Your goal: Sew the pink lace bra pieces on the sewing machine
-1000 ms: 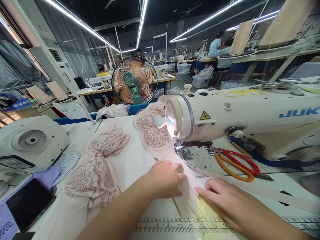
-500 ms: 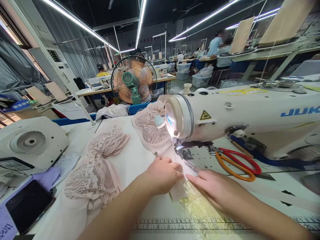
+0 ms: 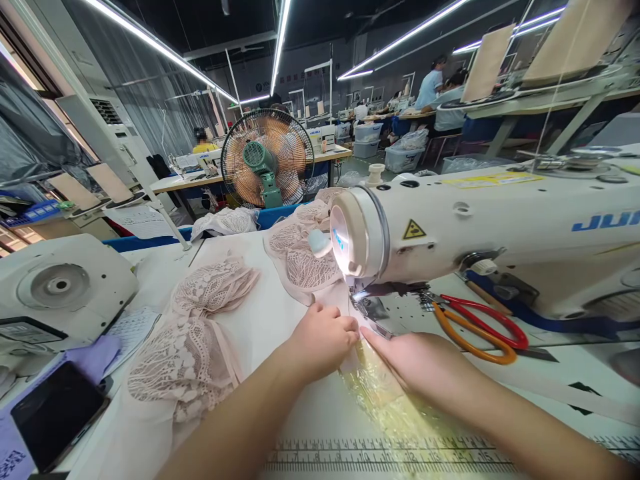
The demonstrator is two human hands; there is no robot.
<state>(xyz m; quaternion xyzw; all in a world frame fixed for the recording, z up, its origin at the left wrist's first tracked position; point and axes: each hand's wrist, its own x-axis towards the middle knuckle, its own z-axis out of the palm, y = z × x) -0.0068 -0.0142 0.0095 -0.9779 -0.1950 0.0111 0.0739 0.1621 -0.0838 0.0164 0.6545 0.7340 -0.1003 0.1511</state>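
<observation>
A white sewing machine (image 3: 480, 227) stands at the right with its lit needle and presser foot (image 3: 367, 308) over a pale pink fabric piece (image 3: 350, 363). My left hand (image 3: 323, 340) is curled, pinching that fabric just left of the presser foot. My right hand (image 3: 415, 360) lies flat with fingers stretched out, pressing the fabric just in front of the foot. Beyond the needle the sewn pink lace garment (image 3: 300, 257) trails to the back of the table (image 3: 270, 320).
A heap of pink lace pieces (image 3: 195, 333) lies at left. Red and orange scissors (image 3: 475, 327) rest on the machine bed. A black phone (image 3: 55, 413) and a white device (image 3: 60, 287) sit far left. A fan (image 3: 267, 160) stands behind the table. Other people work at far benches.
Both hands have slid forward toward the presser foot, feeding the fabric under it. The fabric end that lay near the ruler markings has moved up with them.
</observation>
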